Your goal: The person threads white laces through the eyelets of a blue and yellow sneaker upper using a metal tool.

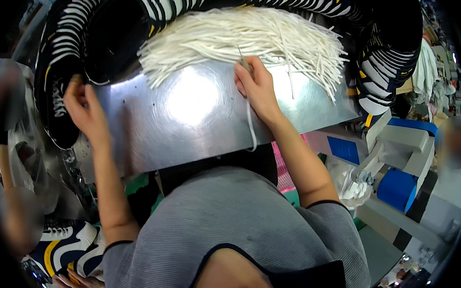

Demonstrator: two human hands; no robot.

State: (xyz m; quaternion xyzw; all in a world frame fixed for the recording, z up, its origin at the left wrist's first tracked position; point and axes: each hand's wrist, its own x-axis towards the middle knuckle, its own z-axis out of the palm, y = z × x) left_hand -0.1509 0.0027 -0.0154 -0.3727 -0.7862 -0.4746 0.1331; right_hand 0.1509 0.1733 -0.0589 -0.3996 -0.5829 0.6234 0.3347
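My right hand (pixel 256 88) is closed around a thin tool with a pale handle and a metal point (pixel 240 52), perhaps a hook or an awl. One white lace (pixel 252 125) hangs from under that hand down to the table's front edge. Just beyond the tool lies a wide pile of white laces (pixel 221 35). My left hand (pixel 85 108) is at the table's left end, fingers apart, beside a row of black shoe uppers (pixel 64 102) with white and yellow trim. Whether its fingertips touch the nearest upper I cannot tell.
The shiny metal table (pixel 152 134) fills the middle. More striped uppers (pixel 170 3) curve around its back, and another stack (pixel 376 84) stands at right. A grey and blue machine (pixel 400 170) is on the right. At lower left, another person's hand (pixel 82 284) touches finished-looking shoes (pixel 66 245).
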